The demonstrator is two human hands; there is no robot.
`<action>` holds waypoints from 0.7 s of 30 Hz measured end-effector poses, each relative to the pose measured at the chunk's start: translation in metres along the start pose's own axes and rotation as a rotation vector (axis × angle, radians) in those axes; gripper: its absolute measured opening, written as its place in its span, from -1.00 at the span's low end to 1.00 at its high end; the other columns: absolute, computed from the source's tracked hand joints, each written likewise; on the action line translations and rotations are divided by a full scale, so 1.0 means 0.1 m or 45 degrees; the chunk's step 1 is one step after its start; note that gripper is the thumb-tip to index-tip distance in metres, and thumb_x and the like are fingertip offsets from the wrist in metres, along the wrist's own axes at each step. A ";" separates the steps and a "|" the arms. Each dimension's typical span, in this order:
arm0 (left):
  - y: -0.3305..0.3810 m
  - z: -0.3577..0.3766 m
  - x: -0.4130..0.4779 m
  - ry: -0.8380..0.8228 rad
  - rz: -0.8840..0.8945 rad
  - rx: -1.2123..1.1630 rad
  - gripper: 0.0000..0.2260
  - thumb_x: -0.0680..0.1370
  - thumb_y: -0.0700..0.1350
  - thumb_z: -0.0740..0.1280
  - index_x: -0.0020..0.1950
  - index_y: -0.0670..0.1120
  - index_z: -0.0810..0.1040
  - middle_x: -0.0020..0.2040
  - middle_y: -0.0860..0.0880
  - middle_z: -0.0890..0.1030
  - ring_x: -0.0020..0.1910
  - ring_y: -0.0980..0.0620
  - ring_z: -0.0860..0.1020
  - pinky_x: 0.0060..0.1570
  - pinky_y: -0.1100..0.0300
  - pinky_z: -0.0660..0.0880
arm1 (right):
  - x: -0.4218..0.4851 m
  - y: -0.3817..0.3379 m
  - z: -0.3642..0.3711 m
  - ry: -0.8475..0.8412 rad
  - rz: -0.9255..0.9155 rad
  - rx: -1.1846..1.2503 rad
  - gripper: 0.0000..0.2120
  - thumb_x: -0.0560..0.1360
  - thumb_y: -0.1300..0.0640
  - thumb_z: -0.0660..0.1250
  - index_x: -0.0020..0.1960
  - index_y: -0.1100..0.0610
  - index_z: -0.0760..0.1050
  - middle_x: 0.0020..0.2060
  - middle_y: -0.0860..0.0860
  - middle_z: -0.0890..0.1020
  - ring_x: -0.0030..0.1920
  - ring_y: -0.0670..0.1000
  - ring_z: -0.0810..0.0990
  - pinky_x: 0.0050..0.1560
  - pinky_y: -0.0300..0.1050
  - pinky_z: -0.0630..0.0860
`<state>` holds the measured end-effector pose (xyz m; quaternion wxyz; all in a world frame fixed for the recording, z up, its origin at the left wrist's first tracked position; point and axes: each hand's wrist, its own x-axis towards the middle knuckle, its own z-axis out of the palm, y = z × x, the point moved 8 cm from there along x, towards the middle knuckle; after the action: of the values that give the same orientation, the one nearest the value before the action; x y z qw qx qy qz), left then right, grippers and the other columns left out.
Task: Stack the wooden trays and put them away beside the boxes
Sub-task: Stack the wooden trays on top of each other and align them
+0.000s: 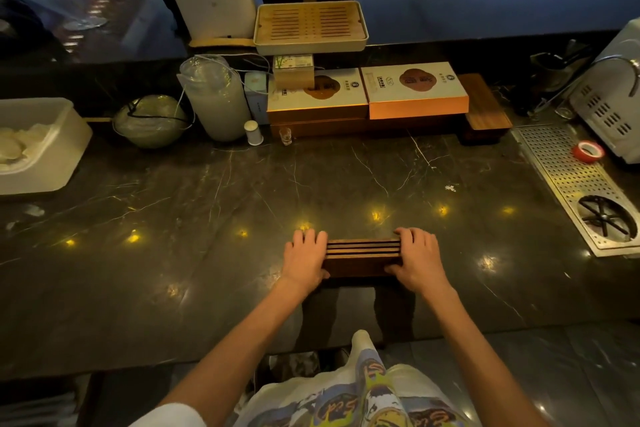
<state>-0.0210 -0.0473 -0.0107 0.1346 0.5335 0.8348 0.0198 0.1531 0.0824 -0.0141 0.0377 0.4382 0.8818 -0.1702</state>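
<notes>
A stack of dark wooden trays point(362, 255) rests on the black marble counter near its front edge, with several layers showing as stripes on top. My left hand point(304, 258) grips the stack's left end and my right hand point(417, 258) grips its right end, fingers over the top and thumbs on the near side. At the back of the counter lie two flat white and orange boxes point(414, 88). To their right sits another dark wooden tray point(485, 111).
A bamboo slatted tray point(310, 28) stands raised behind the boxes. A clear jar point(214, 97), a covered bowl point(150, 121) and a white tub point(52, 135) are at the left. A perforated metal drain point(571, 180) with red tape point(587, 151) lies at the right.
</notes>
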 end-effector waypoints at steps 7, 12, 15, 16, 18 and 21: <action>-0.01 0.03 -0.01 0.097 -0.014 0.112 -0.51 0.36 -0.15 0.49 0.20 -0.06 0.34 0.18 -0.07 0.47 0.16 -0.11 0.43 0.05 0.02 0.47 | 0.00 -0.98 0.18 0.064 -0.171 -0.346 -0.39 0.30 -0.10 0.51 0.23 0.11 0.40 0.18 0.07 0.51 0.31 0.13 0.43 0.48 0.32 0.02; -0.04 0.00 0.02 0.127 -0.006 0.078 -0.58 0.38 -0.14 0.48 0.14 -0.04 0.37 0.14 -0.03 0.48 0.10 -0.06 0.44 -0.02 0.10 0.45 | 0.05 -1.50 0.23 0.190 -0.358 -0.305 -0.67 0.38 0.06 0.47 0.07 0.08 0.44 0.00 0.03 0.57 0.07 0.09 0.54 0.27 0.03 0.38; -0.06 0.01 0.04 0.110 0.028 0.064 -0.50 0.35 -0.10 0.51 0.19 -0.04 0.35 0.17 -0.05 0.47 0.12 -0.08 0.44 0.02 0.07 0.47 | 0.03 -1.21 0.17 0.194 -0.435 -0.250 -0.55 0.37 -0.02 0.48 0.19 0.03 0.42 0.07 -0.01 0.57 0.14 0.07 0.54 0.27 -0.01 0.38; -0.06 0.01 0.05 0.106 0.033 0.050 -0.48 0.35 -0.09 0.52 0.20 -0.04 0.35 0.18 -0.05 0.47 0.14 -0.08 0.44 0.04 0.06 0.47 | 0.05 -1.04 0.12 0.188 -0.397 -0.245 -0.49 0.34 -0.11 0.48 0.21 0.01 0.42 0.08 -0.03 0.57 0.15 0.06 0.54 0.29 0.01 0.36; -0.06 0.03 0.06 0.097 0.034 0.022 -0.47 0.35 -0.08 0.52 0.22 -0.04 0.35 0.20 -0.05 0.47 0.16 -0.09 0.43 0.08 0.03 0.49 | 0.06 -0.64 0.02 0.199 -0.268 -0.218 -0.41 0.27 -0.27 0.47 0.18 -0.01 0.45 0.07 -0.05 0.57 0.15 0.04 0.52 0.31 0.01 0.34; -0.06 0.03 0.07 0.111 0.053 -0.019 -0.48 0.35 -0.07 0.52 0.21 -0.04 0.35 0.20 -0.05 0.46 0.16 -0.08 0.42 0.09 0.03 0.48 | 0.02 -0.23 -0.04 0.158 -0.168 0.073 -0.41 0.27 -0.19 0.52 0.21 -0.02 0.47 0.14 -0.04 0.51 0.24 0.02 0.41 0.27 -0.05 0.38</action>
<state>-0.0282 -0.0443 -0.0156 0.1015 0.5484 0.8284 0.0521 0.1335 0.0723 -0.0047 -0.0410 0.3899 0.9041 -0.1700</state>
